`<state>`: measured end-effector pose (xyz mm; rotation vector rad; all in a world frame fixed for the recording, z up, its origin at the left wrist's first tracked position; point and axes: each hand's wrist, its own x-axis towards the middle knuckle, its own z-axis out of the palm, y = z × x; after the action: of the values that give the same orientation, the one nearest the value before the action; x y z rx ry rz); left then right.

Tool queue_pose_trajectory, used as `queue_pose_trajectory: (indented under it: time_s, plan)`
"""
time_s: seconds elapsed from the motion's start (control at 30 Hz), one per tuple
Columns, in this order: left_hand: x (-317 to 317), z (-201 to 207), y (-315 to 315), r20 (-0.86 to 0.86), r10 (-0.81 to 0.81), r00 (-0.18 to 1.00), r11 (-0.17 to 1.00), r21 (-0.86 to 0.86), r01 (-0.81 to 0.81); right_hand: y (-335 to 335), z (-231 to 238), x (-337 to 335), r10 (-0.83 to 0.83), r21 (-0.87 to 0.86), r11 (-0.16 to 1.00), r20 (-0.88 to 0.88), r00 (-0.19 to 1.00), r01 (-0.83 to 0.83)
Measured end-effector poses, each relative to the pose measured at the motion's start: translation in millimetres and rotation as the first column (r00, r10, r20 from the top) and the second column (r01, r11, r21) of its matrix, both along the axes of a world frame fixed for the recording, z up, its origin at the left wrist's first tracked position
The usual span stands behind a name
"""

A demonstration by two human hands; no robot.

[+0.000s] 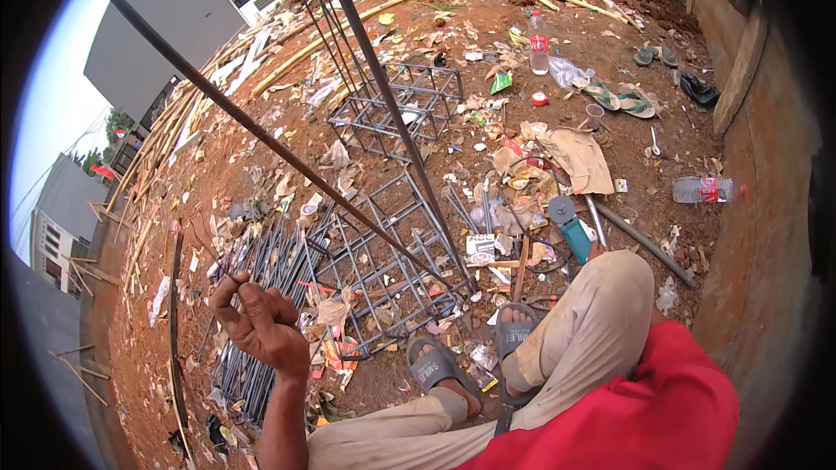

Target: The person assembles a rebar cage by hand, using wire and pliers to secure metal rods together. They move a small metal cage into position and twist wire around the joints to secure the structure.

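My left hand [263, 322] is raised at the left with its fingers curled and the thumb pressed against them. Anything in that pinch is too small to make out. Below and behind it lies a bundle of thin steel bars [261, 344]. A welded-looking rebar frame [383, 265] lies beside the bundle, ahead of my feet. My right arm reaches down behind my raised knee. Only a sliver of my right hand [596, 249] shows there, by the lower end of a teal angle grinder [574, 238]; its fingers are hidden, so I cannot tell its grip.
Two long dark bars [383, 87] [252, 126] slant across the view. Another rebar cage [405, 109] stands farther off. To the right are a metal pipe [649, 245], a lying plastic bottle [702, 190], an upright bottle [539, 48] and a wall [766, 174]. Litter covers the soil.
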<state>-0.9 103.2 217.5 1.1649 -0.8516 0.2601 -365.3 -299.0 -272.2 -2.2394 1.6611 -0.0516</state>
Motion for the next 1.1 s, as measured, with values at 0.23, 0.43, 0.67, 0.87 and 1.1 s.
queue_pose_trajectory:
  time_s: [0.23,0.43,0.67,0.87,1.1]
  plan:
    - [8,9,10,-0.009,0.172,0.985,0.985,-0.001,-0.172,-5,20,4,-0.081,0.047,0.996,0.119,0.99,0.076]
    - [25,2,18,-0.075,0.239,0.968,0.971,0.009,-0.239,19,131,44,-0.193,0.259,0.96,0.345,0.919,0.105]
    - [42,-9,2,-0.027,0.326,0.945,0.941,0.104,-0.321,-85,132,140,-0.224,0.255,0.958,0.376,0.899,0.131]
    - [56,-29,9,-0.011,0.459,0.889,0.876,0.177,-0.45,-158,135,234,-0.332,0.358,0.906,0.271,0.903,0.226]
    - [54,-24,16,-0.028,0.547,0.836,0.812,0.258,-0.523,-162,112,236,-0.181,0.119,0.981,0.268,0.946,0.154]
